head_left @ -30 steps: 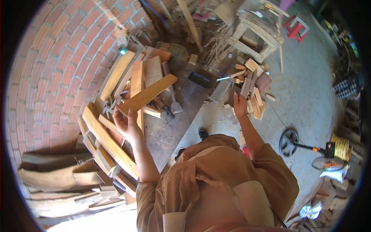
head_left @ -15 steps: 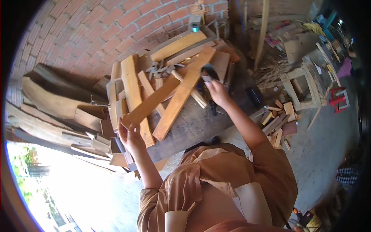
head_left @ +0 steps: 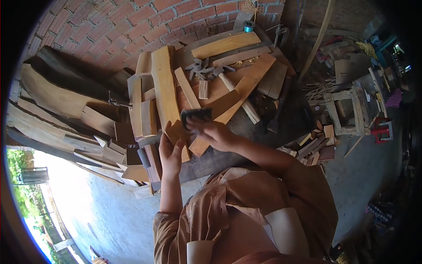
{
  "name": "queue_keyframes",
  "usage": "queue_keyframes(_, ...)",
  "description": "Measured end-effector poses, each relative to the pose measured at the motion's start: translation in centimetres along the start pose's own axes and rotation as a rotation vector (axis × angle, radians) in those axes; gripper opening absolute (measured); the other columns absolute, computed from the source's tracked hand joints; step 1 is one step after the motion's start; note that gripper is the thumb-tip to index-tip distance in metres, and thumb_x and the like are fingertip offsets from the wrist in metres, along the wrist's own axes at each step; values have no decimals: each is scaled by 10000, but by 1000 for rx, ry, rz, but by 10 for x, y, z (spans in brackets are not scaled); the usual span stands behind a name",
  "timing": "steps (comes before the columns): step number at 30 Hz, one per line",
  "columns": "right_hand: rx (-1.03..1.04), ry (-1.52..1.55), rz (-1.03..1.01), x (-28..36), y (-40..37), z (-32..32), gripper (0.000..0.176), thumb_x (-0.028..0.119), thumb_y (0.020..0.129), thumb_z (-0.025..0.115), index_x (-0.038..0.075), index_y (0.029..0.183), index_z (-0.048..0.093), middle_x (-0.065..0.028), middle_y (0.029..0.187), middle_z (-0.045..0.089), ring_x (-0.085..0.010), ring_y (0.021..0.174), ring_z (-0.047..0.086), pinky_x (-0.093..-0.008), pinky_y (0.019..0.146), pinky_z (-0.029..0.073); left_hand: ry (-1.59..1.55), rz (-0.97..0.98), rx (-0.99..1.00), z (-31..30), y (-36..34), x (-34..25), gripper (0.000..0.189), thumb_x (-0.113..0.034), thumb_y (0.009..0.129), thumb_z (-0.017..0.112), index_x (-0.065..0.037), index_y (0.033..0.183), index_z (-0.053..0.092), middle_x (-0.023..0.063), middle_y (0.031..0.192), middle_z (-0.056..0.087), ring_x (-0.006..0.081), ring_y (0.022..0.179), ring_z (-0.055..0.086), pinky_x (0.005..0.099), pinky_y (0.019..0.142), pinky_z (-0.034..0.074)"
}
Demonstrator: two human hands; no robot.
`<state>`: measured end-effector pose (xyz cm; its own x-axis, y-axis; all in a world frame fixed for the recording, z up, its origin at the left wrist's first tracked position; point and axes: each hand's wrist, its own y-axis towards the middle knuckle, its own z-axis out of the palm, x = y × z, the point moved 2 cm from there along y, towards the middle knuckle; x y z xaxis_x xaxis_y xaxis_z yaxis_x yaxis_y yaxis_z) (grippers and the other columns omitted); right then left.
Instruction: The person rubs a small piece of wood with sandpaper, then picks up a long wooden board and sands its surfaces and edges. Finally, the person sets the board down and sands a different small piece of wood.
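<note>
My left hand [head_left: 170, 152] grips the near end of a brown wooden board [head_left: 224, 104], which slants up to the right over another long board [head_left: 259, 72]. My right hand [head_left: 210, 133] is closed on a dark block [head_left: 195, 116], which rests against the held board close to my left hand. The right hand's fingers are slightly blurred. A hammer [head_left: 229, 83] lies behind the held board, beside a grey metal part with several arms [head_left: 198, 68]. Left of them stretches a long yellowish plank [head_left: 165, 83].
Curved wooden slabs [head_left: 57, 90] are stacked at the left by the brick wall [head_left: 145, 22]. A teal spool [head_left: 249, 26] stands at the bench's back. Wood offcuts [head_left: 314, 147] and a red stool [head_left: 381, 130] are at the right.
My right hand has moved down and left with the dark block, from the board's far part to near my left hand. My left hand has shifted right, and the view has turned slightly.
</note>
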<state>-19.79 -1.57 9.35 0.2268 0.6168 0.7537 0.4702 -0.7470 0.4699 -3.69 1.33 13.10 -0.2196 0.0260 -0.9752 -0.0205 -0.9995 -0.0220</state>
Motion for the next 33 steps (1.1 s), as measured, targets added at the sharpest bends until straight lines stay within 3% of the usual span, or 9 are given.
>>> queue_keyframes(5, -482, 148, 319, -111, -42, -16, 345, 79, 856, 462, 50, 1199, 449, -145, 1236, 450, -252, 1183, 390, -338, 952, 336, 164, 8, 122, -9, 10, -6, 546, -38, 814, 515, 68, 1276, 245, 156, 1201, 431, 200, 1110, 428, 312, 944, 328)
queue_keyframes(8, -436, -107, 559, -118, -30, -27, 350, 86, 886, 402, 49, 1234, 403, -153, 1296, 377, -275, 1216, 337, -318, 990, 280, 213, 71, 149, -4, 14, -8, 554, -37, 809, 513, 70, 1279, 240, 169, 1215, 427, 206, 1128, 417, 312, 953, 318)
queue_keyframes(14, -155, -43, 49, -28, -14, -2, 382, 40, 836, 463, 17, 1214, 420, -147, 1313, 359, -252, 1242, 305, -334, 1004, 258, 201, 184, 159, 8, 30, -19, 624, -164, 780, 608, 92, 1251, 287, 191, 1178, 458, 227, 1095, 454, 319, 940, 334)
queue_keyframes(18, -290, 269, 784, -119, -37, -56, 321, 97, 885, 398, 0, 1189, 435, -146, 1249, 435, -225, 1203, 366, -332, 985, 291, 198, 152, 165, 4, 40, -24, 629, -183, 788, 605, 97, 1250, 282, 205, 1183, 457, 233, 1094, 457, 321, 940, 335)
queue_keyframes(23, -221, 59, 685, -47, -6, -32, 343, 157, 891, 407, 9, 1200, 421, -177, 1270, 398, -274, 1176, 391, -320, 947, 334, 273, 180, 218, 19, 43, -26, 570, -53, 787, 493, 79, 1279, 238, 180, 1214, 438, 213, 1126, 429, 311, 950, 316)
queue_keyframes(25, -273, -145, 64, -25, -2, -26, 366, 167, 885, 424, 19, 1219, 401, -192, 1240, 422, -284, 1147, 421, -329, 922, 354, 289, 186, 215, 23, 46, -28, 571, -60, 788, 494, 78, 1279, 238, 180, 1214, 438, 212, 1125, 429, 310, 950, 315)
queue_keyframes(26, -277, -141, 67, -41, -10, -26, 366, 167, 885, 424, 19, 1219, 401, -192, 1240, 422, -284, 1147, 421, -329, 922, 354, 295, 187, 213, 23, 46, -29, 567, -58, 787, 490, 76, 1278, 241, 182, 1214, 438, 213, 1125, 430, 310, 949, 316)
queue_keyframes(31, -222, -112, 1027, -103, -16, -51, 385, 224, 899, 394, 40, 1236, 380, -229, 1182, 454, -321, 1068, 476, -357, 864, 396, 306, 226, 218, 21, 47, -27, 555, -41, 777, 469, 69, 1275, 251, 189, 1217, 436, 216, 1126, 432, 310, 944, 323)
queue_keyframes(33, -230, -141, 667, -50, -4, -36, 393, 210, 893, 404, 68, 1257, 362, -203, 1234, 416, -323, 1067, 474, -346, 854, 406, 330, 284, 256, 22, 46, -25, 546, -35, 773, 460, 66, 1272, 262, 194, 1214, 439, 221, 1124, 435, 313, 941, 328)
